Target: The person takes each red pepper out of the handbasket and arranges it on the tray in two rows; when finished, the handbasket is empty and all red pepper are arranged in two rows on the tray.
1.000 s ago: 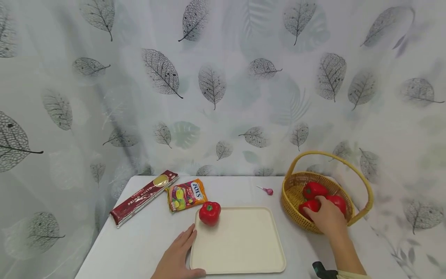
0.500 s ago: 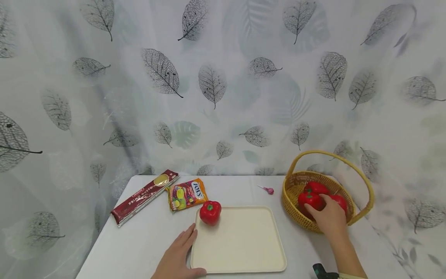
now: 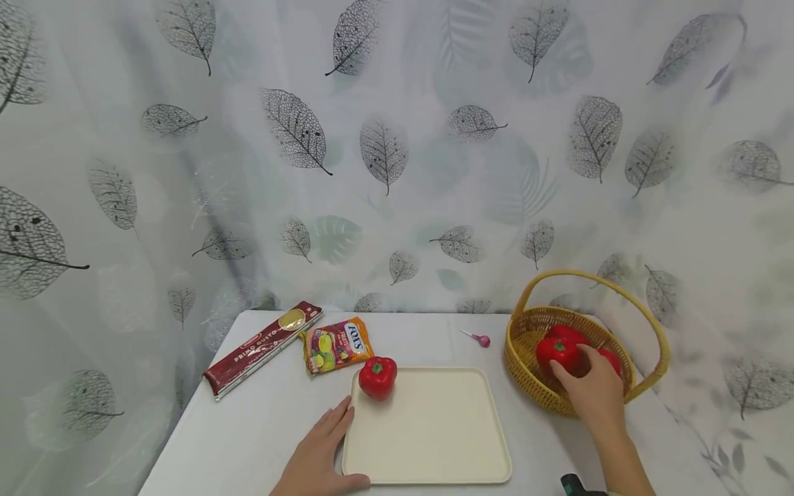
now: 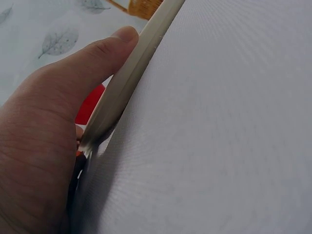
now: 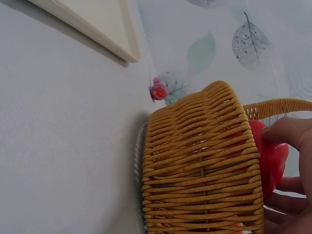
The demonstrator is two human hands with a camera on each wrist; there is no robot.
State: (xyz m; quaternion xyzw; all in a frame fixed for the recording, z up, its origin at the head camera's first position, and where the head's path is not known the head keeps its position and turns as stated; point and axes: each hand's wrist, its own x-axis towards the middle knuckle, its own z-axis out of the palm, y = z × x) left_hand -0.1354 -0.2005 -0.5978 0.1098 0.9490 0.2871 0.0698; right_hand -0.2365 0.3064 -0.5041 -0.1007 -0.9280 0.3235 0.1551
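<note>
My right hand grips a red bell pepper with a green stem, inside the yellow wicker basket. In the right wrist view the thumb and fingers curl about the pepper just over the basket's rim. Two more red peppers lie behind and beside it, partly covered by the hand. My left hand rests at the left edge of a cream tray, fingers straight, thumb along the near edge. Another red bell pepper sits in the tray's far left corner.
A long dark red pasta packet and an orange FOX'S candy bag lie at the table's back left. A pink lollipop lies between tray and basket. The basket's tall handle arches over its right side. A leaf-patterned curtain hangs behind.
The right hand has lifted the gripped pepper slightly from deeper in the basket, turning its stem upward. The left hand and tray have stayed in place; the head view has shifted slightly.
</note>
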